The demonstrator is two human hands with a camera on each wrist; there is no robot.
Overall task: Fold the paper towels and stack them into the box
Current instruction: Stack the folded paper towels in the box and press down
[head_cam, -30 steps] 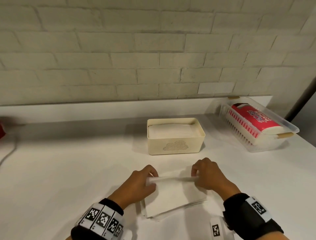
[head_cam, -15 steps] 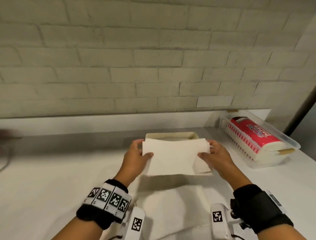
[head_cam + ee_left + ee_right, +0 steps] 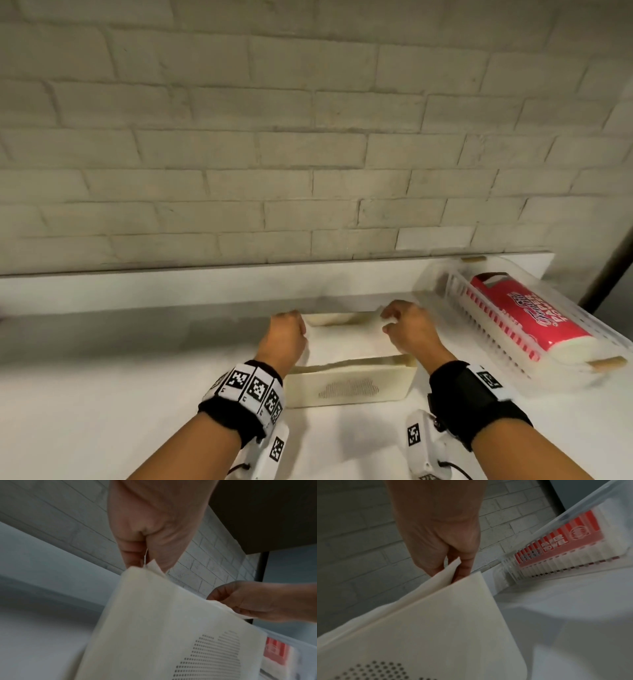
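Fingers of left hand (image 3: 287, 337) pinch the left far corner of the folded paper towel (image 3: 346, 342); those of right hand (image 3: 409, 330) pinch the right far corner. Both hands hover palm-down over the box (image 3: 349, 385), wrists bent down. Towel lies across the box opening, not yet released. Folding looks done; release & flatten are left, I think. More sheets: can't tell.
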